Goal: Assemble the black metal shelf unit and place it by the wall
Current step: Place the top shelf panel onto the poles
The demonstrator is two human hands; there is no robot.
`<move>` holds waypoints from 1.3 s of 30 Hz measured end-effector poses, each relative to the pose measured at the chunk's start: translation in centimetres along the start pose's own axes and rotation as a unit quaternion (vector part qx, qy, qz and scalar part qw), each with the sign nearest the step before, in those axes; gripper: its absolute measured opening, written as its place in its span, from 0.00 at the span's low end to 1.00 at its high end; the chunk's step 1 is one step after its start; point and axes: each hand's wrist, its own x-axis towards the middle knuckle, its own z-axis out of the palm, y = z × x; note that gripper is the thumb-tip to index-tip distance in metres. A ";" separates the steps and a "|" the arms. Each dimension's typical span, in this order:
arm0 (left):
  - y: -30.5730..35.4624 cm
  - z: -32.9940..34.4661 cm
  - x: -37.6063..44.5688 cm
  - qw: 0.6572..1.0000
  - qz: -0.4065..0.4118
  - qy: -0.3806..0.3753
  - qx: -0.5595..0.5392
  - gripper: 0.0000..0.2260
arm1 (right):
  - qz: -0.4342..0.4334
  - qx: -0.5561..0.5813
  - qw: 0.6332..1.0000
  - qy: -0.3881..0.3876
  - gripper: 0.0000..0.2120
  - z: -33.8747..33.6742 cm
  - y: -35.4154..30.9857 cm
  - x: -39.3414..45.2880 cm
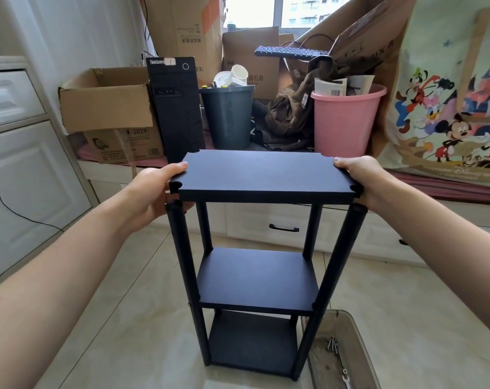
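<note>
Both hands, left hand [151, 189] and right hand [361, 178], grip the top shelf [266, 171] edges, fingers curled.

Glossy beige tiled floor [131, 318]. White panelled cabinet [22, 175] at left; low white drawer bench [266, 223] along far side, topped with cardboard boxes [106, 99], black computer tower [176, 108], dark bin [227, 119], pink bucket [345, 122]. Daylit window [294, 9] behind.

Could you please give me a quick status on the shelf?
Left hand, right hand grip top shelf. Shelf unit upright on floor. Tray beside it.
</note>
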 end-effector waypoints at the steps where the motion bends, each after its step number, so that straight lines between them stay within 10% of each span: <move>1: -0.1 0.1 0.2 1.000 -0.007 0.001 0.000 0.13 | 0.001 0.001 1.000 0.003 0.05 0.1 -0.1 0.0; 39: -1.5 0.3 1.8 0.994 -0.102 -0.030 0.013 0.14 | -0.017 -0.168 0.986 -0.004 0.05 0.0 0.9 0.4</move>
